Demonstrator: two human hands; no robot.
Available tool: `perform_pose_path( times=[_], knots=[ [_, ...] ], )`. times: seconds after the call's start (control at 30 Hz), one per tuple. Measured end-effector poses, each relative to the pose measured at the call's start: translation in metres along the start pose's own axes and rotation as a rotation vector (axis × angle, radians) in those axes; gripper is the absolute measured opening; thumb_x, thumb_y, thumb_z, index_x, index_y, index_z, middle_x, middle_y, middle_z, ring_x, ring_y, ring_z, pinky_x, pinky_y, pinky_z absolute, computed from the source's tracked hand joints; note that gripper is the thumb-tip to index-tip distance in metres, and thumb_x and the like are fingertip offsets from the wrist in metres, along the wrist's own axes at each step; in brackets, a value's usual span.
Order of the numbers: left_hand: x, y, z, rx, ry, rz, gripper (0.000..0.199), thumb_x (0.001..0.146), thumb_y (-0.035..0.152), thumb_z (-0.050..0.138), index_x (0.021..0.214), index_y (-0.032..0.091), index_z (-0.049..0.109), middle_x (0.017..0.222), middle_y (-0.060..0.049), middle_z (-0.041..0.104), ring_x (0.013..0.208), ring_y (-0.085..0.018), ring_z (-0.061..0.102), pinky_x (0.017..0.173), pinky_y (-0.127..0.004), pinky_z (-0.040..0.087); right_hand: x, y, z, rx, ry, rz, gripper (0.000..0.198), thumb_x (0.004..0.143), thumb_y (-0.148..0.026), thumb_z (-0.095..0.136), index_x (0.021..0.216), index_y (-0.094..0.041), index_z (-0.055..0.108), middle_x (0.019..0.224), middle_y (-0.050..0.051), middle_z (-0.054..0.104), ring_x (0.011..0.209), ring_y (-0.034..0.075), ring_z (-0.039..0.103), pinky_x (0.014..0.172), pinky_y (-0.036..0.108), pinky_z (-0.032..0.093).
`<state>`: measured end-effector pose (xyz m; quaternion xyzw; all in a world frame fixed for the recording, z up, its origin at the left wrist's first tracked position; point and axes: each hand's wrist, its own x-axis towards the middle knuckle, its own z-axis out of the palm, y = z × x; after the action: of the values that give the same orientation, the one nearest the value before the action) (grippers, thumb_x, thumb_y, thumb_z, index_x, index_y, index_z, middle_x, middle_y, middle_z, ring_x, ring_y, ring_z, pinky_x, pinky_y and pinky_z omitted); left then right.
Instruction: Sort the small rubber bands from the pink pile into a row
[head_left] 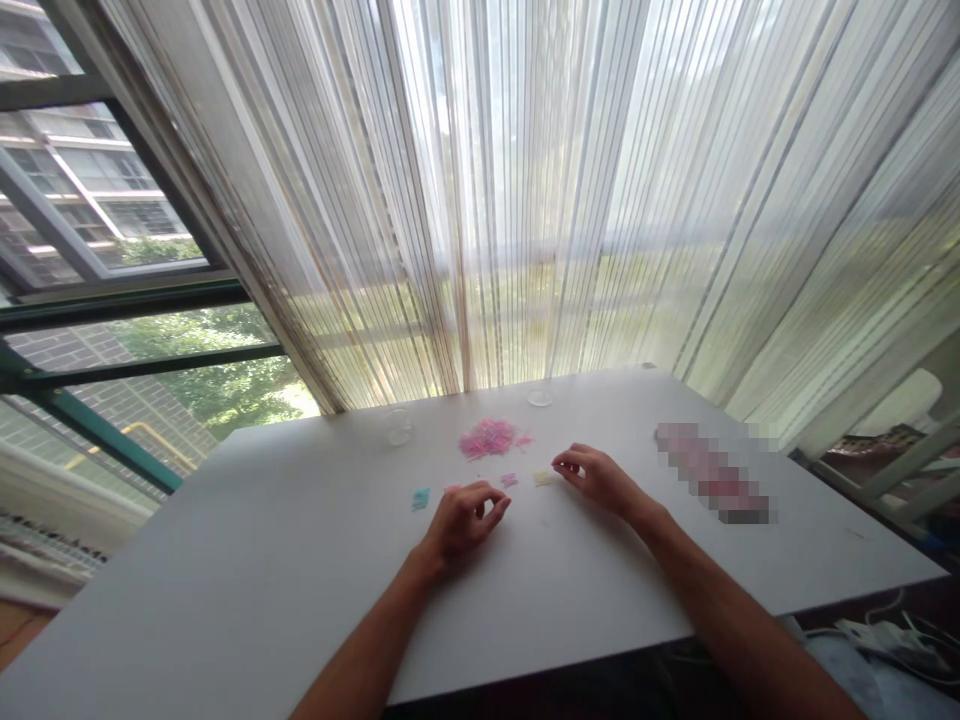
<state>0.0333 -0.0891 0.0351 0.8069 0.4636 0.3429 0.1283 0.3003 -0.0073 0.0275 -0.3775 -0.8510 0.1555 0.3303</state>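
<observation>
My left hand (463, 522) rests low over the white table with fingers curled and the thumb and index tips nearly together. Anything between them is too small to make out. Just beyond those fingertips lies a small pink-purple cluster (509, 480). A pink bit (452, 490) shows partly behind the knuckles, and a teal cluster (421, 498) is to the left. My right hand (598, 478) has its fingers bent into a pinch beside a pale yellow cluster (542, 478); what it holds, if anything, is hidden. Past both hands is a heap of thin pink and purple pieces (487, 438).
On the white table (285, 560), a clear plastic container (398, 428) stands at the back left and a small clear dish (539, 398) at the back. A blurred-out pinkish object (712, 475) lies right. Sheer curtains (510, 200) hang behind. Cables (892, 640) lie at lower right.
</observation>
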Motion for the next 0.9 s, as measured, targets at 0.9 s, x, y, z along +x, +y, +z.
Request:
perform_pose_path(
  times=[0.9],
  knots=[
    [0.104,-0.034,-0.041,0.565,-0.325,-0.261,0.024,0.089,0.025,0.053,0.105,0.023,0.072,0.109,-0.007,0.071,0.098,-0.025,0.065,0.077,-0.03,0.05,0.006,-0.005,0.002,0.095,0.044,0.048,0.023,0.091,-0.031,0.053,0.085,-0.018,0.071,0.073,0.003,0.063,0.064,0.013,0.056,0.065,0.026,0.048]
  ],
)
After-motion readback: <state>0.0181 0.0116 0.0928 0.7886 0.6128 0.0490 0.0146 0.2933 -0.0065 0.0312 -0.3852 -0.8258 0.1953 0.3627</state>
